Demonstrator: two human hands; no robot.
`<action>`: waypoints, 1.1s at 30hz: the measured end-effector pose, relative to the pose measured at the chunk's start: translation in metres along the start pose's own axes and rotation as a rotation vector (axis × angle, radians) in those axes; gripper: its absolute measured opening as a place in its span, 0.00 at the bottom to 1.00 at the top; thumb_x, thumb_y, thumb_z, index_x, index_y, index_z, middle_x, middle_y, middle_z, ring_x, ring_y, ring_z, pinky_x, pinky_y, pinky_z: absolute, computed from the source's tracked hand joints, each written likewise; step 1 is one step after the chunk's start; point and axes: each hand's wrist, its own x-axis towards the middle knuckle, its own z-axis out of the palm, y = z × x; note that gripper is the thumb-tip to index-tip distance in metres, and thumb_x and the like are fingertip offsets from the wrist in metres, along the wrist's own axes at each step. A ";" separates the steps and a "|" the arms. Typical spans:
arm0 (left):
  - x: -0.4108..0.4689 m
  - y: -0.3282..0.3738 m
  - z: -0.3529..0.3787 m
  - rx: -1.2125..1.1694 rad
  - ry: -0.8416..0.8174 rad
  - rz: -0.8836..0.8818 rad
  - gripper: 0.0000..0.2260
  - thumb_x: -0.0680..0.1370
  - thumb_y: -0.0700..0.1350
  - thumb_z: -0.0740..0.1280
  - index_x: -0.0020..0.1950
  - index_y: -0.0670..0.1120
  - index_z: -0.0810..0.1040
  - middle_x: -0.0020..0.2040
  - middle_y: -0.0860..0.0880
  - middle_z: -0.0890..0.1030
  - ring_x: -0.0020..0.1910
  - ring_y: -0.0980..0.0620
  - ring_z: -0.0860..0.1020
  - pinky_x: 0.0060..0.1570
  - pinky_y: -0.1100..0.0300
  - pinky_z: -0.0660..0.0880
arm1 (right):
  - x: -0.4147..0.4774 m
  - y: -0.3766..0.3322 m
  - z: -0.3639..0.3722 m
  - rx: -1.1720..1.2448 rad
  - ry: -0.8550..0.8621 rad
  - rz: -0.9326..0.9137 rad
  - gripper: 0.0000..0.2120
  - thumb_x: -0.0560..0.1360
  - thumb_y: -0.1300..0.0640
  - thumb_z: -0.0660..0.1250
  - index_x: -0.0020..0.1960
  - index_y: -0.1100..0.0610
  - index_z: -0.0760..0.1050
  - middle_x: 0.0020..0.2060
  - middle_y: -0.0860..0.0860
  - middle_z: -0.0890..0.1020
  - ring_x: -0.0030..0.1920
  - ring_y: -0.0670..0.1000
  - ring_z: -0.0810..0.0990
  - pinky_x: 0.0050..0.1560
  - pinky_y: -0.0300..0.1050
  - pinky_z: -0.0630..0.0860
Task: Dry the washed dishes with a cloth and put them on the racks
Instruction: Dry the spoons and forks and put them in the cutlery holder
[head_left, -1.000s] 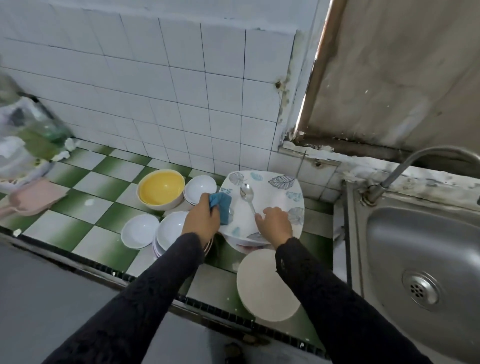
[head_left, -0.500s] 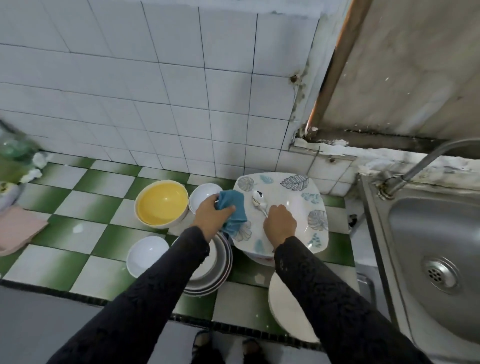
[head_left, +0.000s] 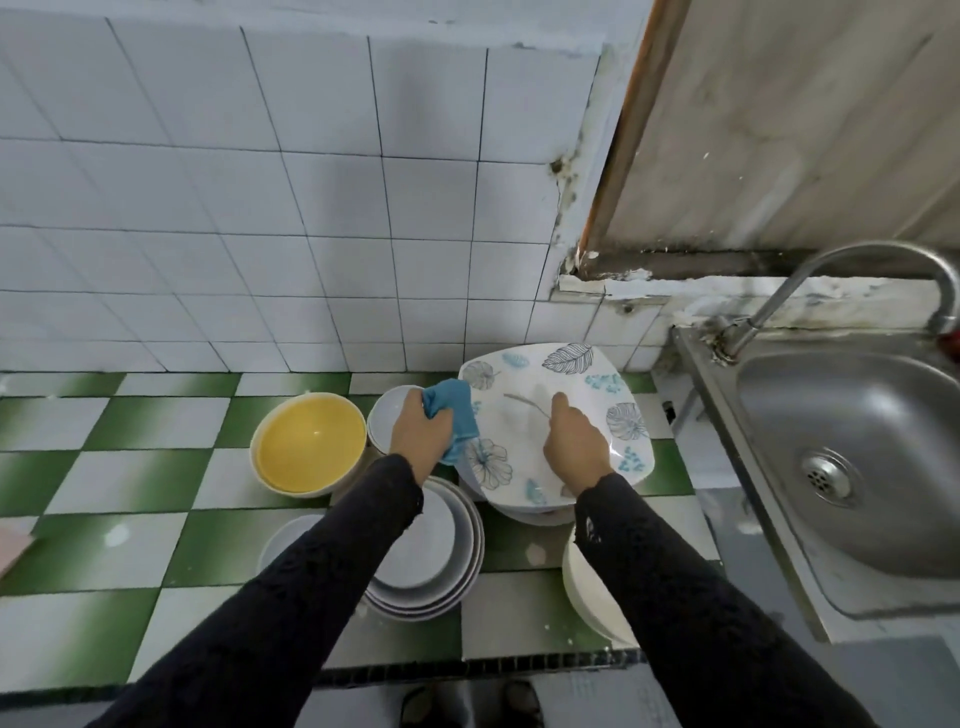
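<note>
Gripping a bunched blue cloth (head_left: 453, 410), the left hand (head_left: 421, 437) holds it against the left edge of a square plate (head_left: 597, 366) printed with grey and teal leaves. The right hand (head_left: 576, 449) lies over the near right part of the same plate, its fingers curled down and pinching the handle end of a spoon (head_left: 522, 402). The spoon is smeared by blur, so its bowl is hard to make out. The plate sits at the back of a green and white checked counter (head_left: 130, 467), just left of a steel sink (head_left: 857, 467), and rests on top of some white dishes (head_left: 519, 514) that show under its near edge.

A yellow bowl (head_left: 309, 447) stands to the left of the left hand, with a small white bowl (head_left: 387, 421) touching it behind the wrist. A stack of white bowls (head_left: 441, 556) lies under the left forearm, and another white bowl (head_left: 280, 540) sits beside it. A pale round plate (head_left: 582, 582) lies near the counter's front edge, partly hidden by the right sleeve. A curved tap (head_left: 831, 275) rises over the sink.
</note>
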 end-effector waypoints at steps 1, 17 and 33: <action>0.001 0.001 0.001 -0.021 0.004 -0.006 0.07 0.82 0.41 0.62 0.60 0.46 0.68 0.54 0.44 0.77 0.51 0.46 0.79 0.50 0.51 0.80 | 0.000 0.000 -0.001 0.057 0.001 0.021 0.12 0.81 0.65 0.56 0.64 0.63 0.66 0.51 0.60 0.78 0.50 0.63 0.80 0.42 0.49 0.69; 0.008 0.022 0.035 0.736 -0.193 0.458 0.22 0.83 0.41 0.59 0.77 0.47 0.62 0.71 0.41 0.72 0.64 0.45 0.75 0.63 0.56 0.70 | 0.012 -0.036 -0.035 1.559 -0.557 0.486 0.14 0.82 0.70 0.49 0.46 0.58 0.69 0.28 0.51 0.68 0.18 0.42 0.59 0.17 0.32 0.57; 0.017 0.041 0.025 1.082 -0.151 0.553 0.29 0.82 0.34 0.57 0.81 0.47 0.52 0.81 0.50 0.50 0.80 0.50 0.50 0.76 0.54 0.52 | 0.008 -0.037 -0.062 1.536 -0.617 0.427 0.10 0.83 0.68 0.53 0.48 0.59 0.70 0.31 0.51 0.65 0.19 0.41 0.58 0.16 0.31 0.55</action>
